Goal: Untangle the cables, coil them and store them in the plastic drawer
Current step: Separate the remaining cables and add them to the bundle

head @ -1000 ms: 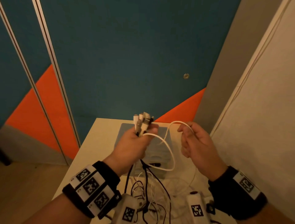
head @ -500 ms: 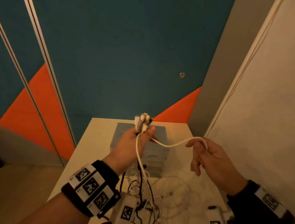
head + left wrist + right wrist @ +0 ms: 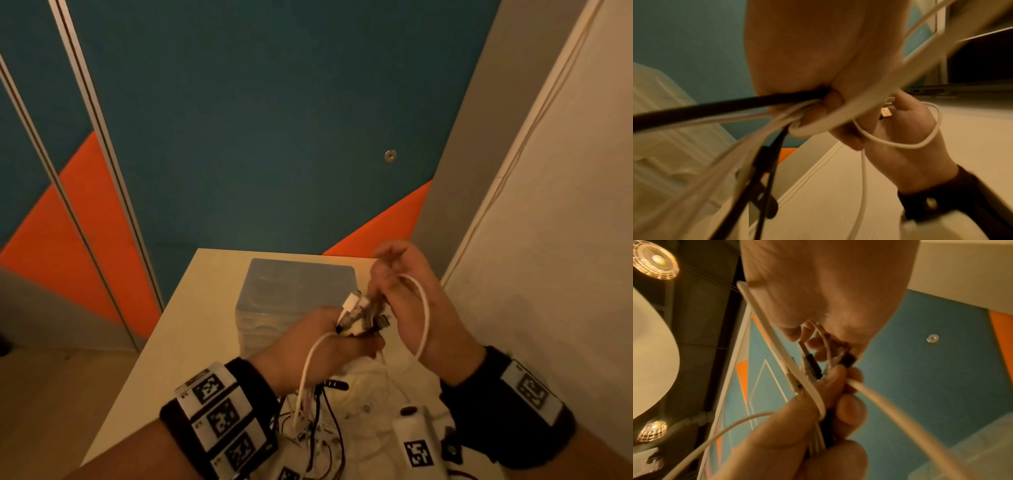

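Head view: the white cable now hangs as a loop round the back of the right hand, its free end dropping to the tangle of cables on the desk. Half a second ago that hand was out to the right, drawing the same cable into a long slack span away from the left hand; now it has come back until its fingers touch the bundle of connectors. The left hand has stayed fisted round that bundle of plugs, black and white leads trailing from under it. I judge one cable is being freed and wound into a first turn, so coiling has barely begun and nothing is stored. The plastic drawer stands shut on the desk just behind the hands.

The left wrist view shows what the head camera hides: the loop passes behind the right hand, and a black cable and several white ones squeeze out of the left fist's underside. The right wrist view shows the right fingertips curled in, pinching among the plugs with a thin lead arching over them; which plug they hold I cannot tell. It also shows ceiling lamps
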